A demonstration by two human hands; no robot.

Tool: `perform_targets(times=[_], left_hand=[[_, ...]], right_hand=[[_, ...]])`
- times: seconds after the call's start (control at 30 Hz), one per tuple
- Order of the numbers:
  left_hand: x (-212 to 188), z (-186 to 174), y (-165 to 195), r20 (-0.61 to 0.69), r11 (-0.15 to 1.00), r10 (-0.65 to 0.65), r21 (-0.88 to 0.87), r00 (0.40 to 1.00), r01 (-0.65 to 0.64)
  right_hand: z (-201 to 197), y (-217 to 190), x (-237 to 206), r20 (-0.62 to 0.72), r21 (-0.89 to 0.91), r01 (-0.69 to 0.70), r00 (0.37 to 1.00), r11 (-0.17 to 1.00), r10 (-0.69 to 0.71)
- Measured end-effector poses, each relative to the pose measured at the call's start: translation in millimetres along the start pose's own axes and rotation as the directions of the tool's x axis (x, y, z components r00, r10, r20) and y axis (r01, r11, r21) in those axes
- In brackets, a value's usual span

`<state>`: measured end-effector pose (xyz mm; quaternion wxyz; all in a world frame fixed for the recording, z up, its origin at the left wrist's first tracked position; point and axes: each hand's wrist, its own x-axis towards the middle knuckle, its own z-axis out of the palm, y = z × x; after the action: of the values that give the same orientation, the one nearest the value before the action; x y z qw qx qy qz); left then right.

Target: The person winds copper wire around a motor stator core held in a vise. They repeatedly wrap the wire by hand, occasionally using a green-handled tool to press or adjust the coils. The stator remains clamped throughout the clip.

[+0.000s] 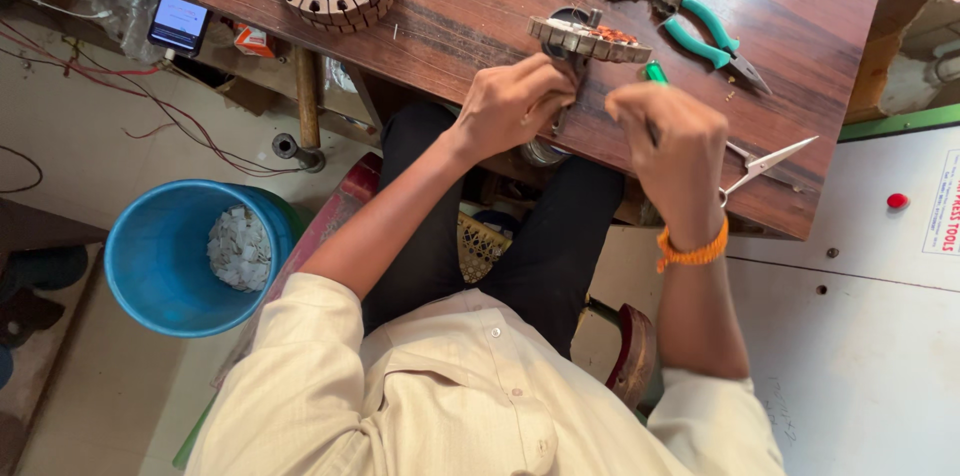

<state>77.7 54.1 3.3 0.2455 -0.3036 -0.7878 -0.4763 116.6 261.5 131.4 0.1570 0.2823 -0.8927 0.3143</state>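
One blue plastic bucket (160, 258) on the floor holds a heap of pale, flat chips (239, 248). We close our left hand (512, 104) around the slotted metal ring (588, 39) with copper wire at the wooden table (480, 6) edge. Our right hand (672, 141) is fisted on a green-handled tool (654, 73) just beside it.

Bucket (160, 256) blue. Pliers (712, 36) w/ teal grips. Table (480, 6) red-brown wood grain. Wristband (692, 252) orange. Shirt (440, 396) cream. Stator (588, 39) grey, windings prob. copper-orange.
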Motion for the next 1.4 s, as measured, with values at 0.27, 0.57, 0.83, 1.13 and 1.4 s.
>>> perform_targets(times=[0.27,0.57,0.83,1.13,1.4], left_hand=[[2,21,12,-0.104,0.728,-0.533,-0.562,0.84,0.392],[19,23,17,-0.186,0.737,-0.603,-0.503,0.776,0.452],[28,-9,25,-0.302,0.944,0.196,0.315,0.933,-0.097],[41,-7,-31,0.047,0.956,0.237,0.165,0.97,-0.242],[49,-11,-33,0.073,0.981,0.185,0.052,0.98,-0.189]], right_hand=[[20,21,68,0.029,-0.027,0.112,0.993,0.993,-0.111],[25,99,76,0.054,0.009,-0.047,0.997,0.999,0.046],[3,108,61,0.06,0.11,-0.377,0.926,0.92,0.373],[-28,34,51,0.253,0.459,-0.419,0.907,0.783,0.336],[1,10,33,0.098,0.115,-0.24,0.968,0.964,0.23]])
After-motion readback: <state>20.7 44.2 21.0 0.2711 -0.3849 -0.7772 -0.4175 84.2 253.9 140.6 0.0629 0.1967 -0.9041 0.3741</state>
